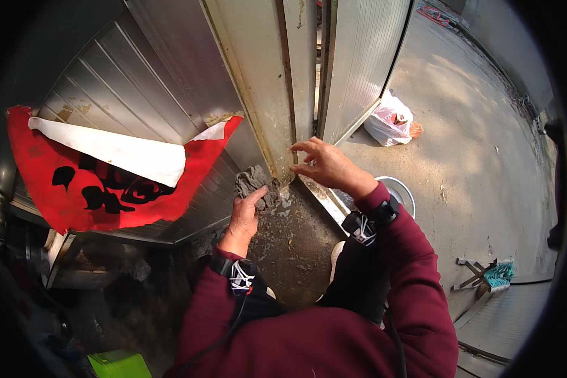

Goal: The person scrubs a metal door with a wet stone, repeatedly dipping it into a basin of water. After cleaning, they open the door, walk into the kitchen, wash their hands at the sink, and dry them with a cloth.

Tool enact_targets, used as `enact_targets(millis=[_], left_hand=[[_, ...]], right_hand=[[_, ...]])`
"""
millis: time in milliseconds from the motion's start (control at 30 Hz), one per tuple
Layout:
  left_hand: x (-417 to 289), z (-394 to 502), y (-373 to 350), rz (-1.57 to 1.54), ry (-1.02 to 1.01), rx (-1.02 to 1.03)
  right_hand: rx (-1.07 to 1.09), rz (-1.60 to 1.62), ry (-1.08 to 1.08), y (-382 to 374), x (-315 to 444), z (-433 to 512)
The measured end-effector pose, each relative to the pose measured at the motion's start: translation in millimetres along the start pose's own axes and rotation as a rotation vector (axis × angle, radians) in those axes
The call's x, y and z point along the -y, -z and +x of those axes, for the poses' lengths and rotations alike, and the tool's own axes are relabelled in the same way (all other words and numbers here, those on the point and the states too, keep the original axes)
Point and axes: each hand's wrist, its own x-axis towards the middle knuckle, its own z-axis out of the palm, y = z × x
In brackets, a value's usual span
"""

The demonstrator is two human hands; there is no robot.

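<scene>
My left hand [246,216] holds a crumpled grey cloth [257,185] close to the foot of a metal door frame [264,90]. To the right of it my right hand [328,165] is raised beside the frame, fingers apart and nothing between them. Left of the frame stands a ribbed metal door panel [137,71], with a torn red paper [123,218] with black brush writing partly stuck on it; its white back is folded over. Part of a metal basin [403,189] shows behind my right forearm.
A white plastic bag [390,120] lies by the open door leaf [359,61]. The metal threshold [328,201] runs between my feet and the basin. A bright green bin [119,364] stands at lower left, a teal-bristled brush [500,274] at right.
</scene>
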Motion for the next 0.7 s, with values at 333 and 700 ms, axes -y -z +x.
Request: enact_targets(millis=[333, 700], left_hand=[[41, 32, -23, 0.023, 0.218, 0.149], [188, 119, -151, 0.128, 0.688, 0.447]], right_hand=[[-0.483, 0.534, -0.883, 115, -206, -178], [-0.556, 0.681, -1.456, -47, -351, -345]])
